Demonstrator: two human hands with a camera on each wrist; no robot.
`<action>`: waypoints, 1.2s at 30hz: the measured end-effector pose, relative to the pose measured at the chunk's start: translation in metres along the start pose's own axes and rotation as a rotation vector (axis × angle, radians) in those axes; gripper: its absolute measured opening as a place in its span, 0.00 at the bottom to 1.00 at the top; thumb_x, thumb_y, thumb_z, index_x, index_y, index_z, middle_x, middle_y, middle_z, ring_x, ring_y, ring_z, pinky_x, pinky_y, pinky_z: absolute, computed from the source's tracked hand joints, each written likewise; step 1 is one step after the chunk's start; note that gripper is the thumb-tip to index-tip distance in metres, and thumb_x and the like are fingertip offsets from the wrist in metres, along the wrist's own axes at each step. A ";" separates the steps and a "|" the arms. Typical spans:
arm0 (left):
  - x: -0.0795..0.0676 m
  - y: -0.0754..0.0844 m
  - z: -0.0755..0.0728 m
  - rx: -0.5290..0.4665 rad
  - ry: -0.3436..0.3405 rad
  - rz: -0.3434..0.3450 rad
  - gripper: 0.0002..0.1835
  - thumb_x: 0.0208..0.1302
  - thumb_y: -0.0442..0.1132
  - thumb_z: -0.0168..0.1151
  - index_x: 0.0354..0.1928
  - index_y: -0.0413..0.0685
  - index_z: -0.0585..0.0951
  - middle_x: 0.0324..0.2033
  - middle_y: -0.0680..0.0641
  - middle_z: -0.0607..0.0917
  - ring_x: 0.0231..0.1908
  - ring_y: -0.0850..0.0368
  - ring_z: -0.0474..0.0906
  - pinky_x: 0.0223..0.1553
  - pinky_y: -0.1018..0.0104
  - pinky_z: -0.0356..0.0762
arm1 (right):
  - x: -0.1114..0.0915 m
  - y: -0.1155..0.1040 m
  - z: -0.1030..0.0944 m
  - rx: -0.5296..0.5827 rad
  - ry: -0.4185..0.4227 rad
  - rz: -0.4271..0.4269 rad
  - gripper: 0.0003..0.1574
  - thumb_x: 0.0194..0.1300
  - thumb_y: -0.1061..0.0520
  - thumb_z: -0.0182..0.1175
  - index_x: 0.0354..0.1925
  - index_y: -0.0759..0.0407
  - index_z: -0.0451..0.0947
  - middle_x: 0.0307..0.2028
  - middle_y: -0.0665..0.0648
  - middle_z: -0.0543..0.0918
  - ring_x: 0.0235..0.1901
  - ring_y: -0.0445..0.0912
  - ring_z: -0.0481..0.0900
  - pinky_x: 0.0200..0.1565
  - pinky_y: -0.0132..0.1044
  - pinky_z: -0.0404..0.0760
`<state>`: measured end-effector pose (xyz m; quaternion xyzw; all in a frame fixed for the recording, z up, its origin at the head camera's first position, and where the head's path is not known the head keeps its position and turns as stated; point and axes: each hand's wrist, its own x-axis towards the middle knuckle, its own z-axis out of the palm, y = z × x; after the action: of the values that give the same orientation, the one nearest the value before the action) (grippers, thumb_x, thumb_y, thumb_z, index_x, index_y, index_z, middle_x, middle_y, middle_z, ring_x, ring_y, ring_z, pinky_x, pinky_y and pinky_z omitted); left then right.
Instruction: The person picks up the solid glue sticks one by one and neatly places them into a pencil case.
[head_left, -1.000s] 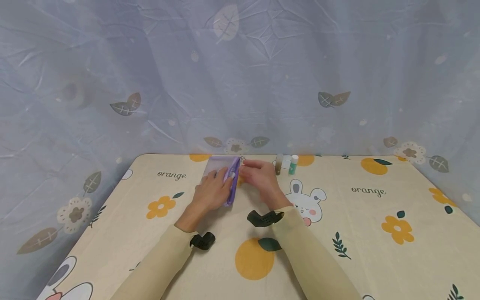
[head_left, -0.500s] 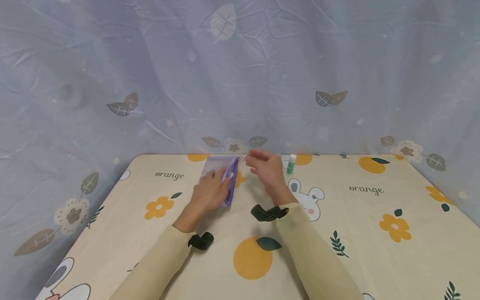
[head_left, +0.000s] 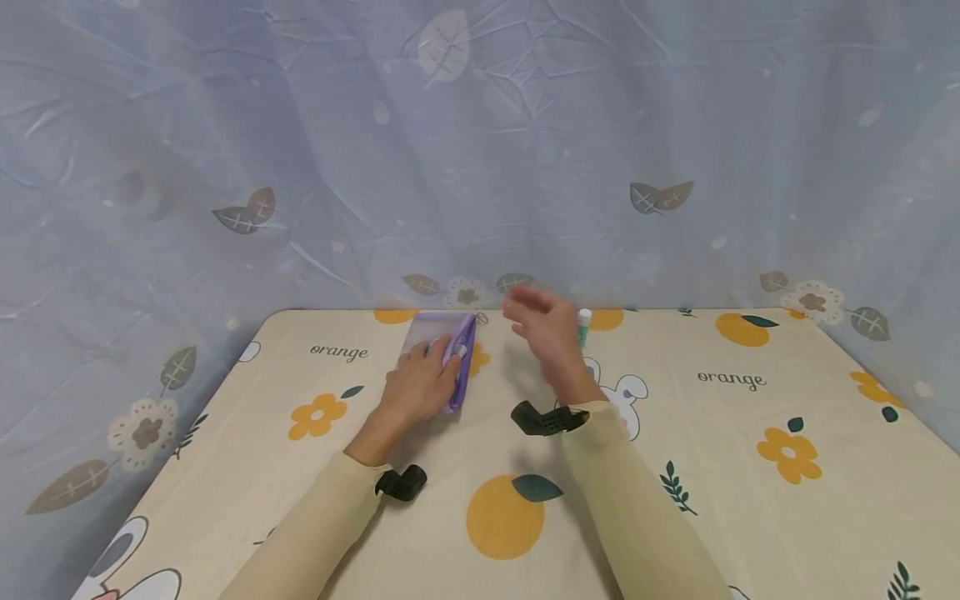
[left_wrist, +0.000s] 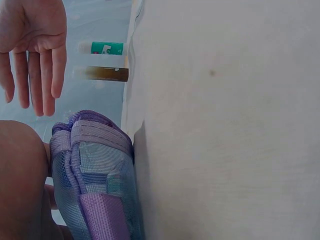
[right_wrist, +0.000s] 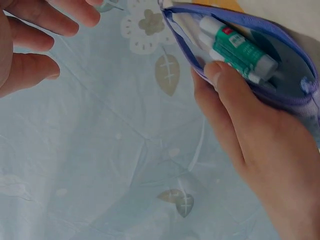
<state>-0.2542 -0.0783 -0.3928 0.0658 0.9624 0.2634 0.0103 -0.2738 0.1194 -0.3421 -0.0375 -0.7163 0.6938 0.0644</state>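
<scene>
A purple-edged mesh zip pouch lies near the table's far edge, its zip side gaping. My left hand grips its near wall, thumb at the rim and fingers outside. Inside the pouch, the right wrist view shows green-and-white glue sticks. My right hand is raised off to the right of the pouch, fingers extended and holding nothing. Behind it stands a green glue stick with a white cap. Beside that, a brown tube with a pale top stands upright; the right hand hides it in the head view.
A cream tablecloth printed with oranges, flowers and rabbits covers the table. Just beyond its far edge hangs a pale blue-grey patterned curtain, which continues down the left side.
The right hand has moved from the pouch's opening up and to the right, now overlapping the standing tubes. The left hand keeps its grip on the pouch in the same place.
</scene>
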 end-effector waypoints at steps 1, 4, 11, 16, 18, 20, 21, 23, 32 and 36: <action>0.000 0.000 0.000 -0.002 0.001 0.001 0.34 0.84 0.56 0.41 0.83 0.51 0.60 0.80 0.32 0.63 0.78 0.29 0.61 0.72 0.24 0.62 | 0.000 -0.001 -0.001 -0.010 0.004 -0.003 0.26 0.74 0.55 0.67 0.67 0.58 0.80 0.62 0.59 0.86 0.62 0.53 0.86 0.65 0.46 0.83; -0.001 0.000 0.000 -0.009 0.001 0.003 0.34 0.84 0.56 0.41 0.84 0.50 0.60 0.80 0.32 0.62 0.79 0.29 0.60 0.72 0.24 0.61 | 0.001 -0.001 -0.004 -0.052 0.019 -0.020 0.27 0.74 0.54 0.68 0.67 0.56 0.80 0.62 0.58 0.86 0.62 0.51 0.86 0.64 0.45 0.84; 0.000 -0.002 0.002 -0.021 0.011 0.004 0.33 0.83 0.55 0.41 0.83 0.49 0.61 0.80 0.32 0.63 0.78 0.28 0.61 0.72 0.23 0.61 | 0.002 -0.005 -0.011 -0.065 0.060 -0.076 0.27 0.72 0.56 0.69 0.66 0.59 0.81 0.61 0.60 0.87 0.60 0.52 0.86 0.63 0.47 0.85; 0.000 -0.002 0.002 -0.011 0.015 0.009 0.33 0.84 0.54 0.41 0.83 0.49 0.62 0.79 0.31 0.64 0.78 0.28 0.61 0.71 0.23 0.61 | 0.003 -0.008 -0.017 -0.151 0.102 -0.116 0.28 0.73 0.53 0.68 0.68 0.54 0.81 0.62 0.56 0.87 0.62 0.51 0.84 0.63 0.48 0.84; 0.000 -0.002 0.002 -0.009 0.013 0.010 0.33 0.84 0.54 0.41 0.83 0.49 0.61 0.79 0.31 0.63 0.78 0.28 0.61 0.72 0.23 0.61 | 0.004 -0.009 -0.020 -0.186 0.120 -0.132 0.28 0.73 0.51 0.68 0.68 0.52 0.81 0.63 0.56 0.87 0.63 0.51 0.84 0.64 0.49 0.83; -0.001 -0.001 0.001 -0.008 0.009 0.009 0.33 0.84 0.55 0.41 0.83 0.50 0.61 0.80 0.31 0.63 0.78 0.28 0.61 0.72 0.24 0.61 | 0.003 -0.010 -0.022 -0.193 0.129 -0.145 0.28 0.73 0.51 0.68 0.69 0.53 0.81 0.63 0.57 0.87 0.63 0.51 0.84 0.64 0.50 0.82; -0.001 -0.001 0.001 -0.008 0.009 0.008 0.33 0.84 0.55 0.41 0.83 0.49 0.61 0.80 0.31 0.63 0.78 0.28 0.61 0.72 0.24 0.61 | 0.003 -0.011 -0.024 -0.195 0.131 -0.146 0.29 0.73 0.51 0.67 0.69 0.53 0.80 0.63 0.57 0.86 0.63 0.51 0.84 0.65 0.49 0.82; -0.001 0.000 0.001 -0.010 0.009 0.008 0.33 0.84 0.55 0.41 0.83 0.49 0.61 0.80 0.31 0.63 0.78 0.28 0.60 0.72 0.24 0.61 | 0.003 -0.013 -0.026 -0.200 0.137 -0.142 0.29 0.73 0.50 0.67 0.69 0.52 0.80 0.64 0.56 0.86 0.63 0.50 0.84 0.66 0.49 0.81; -0.002 -0.001 0.000 -0.014 0.008 0.006 0.33 0.84 0.55 0.41 0.83 0.50 0.61 0.80 0.31 0.63 0.79 0.28 0.60 0.71 0.23 0.61 | 0.005 -0.015 -0.035 -0.176 0.175 -0.140 0.28 0.72 0.49 0.68 0.68 0.50 0.81 0.63 0.54 0.87 0.63 0.48 0.84 0.67 0.48 0.80; -0.001 -0.001 0.000 -0.010 0.007 0.009 0.33 0.84 0.55 0.40 0.83 0.49 0.61 0.80 0.31 0.63 0.78 0.28 0.60 0.71 0.23 0.61 | 0.004 -0.019 -0.040 -0.168 0.196 -0.131 0.28 0.73 0.51 0.68 0.68 0.51 0.81 0.63 0.54 0.87 0.64 0.48 0.84 0.69 0.47 0.78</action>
<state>-0.2534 -0.0792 -0.3932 0.0690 0.9608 0.2683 0.0059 -0.2717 0.1588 -0.3222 -0.0635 -0.7631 0.6186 0.1760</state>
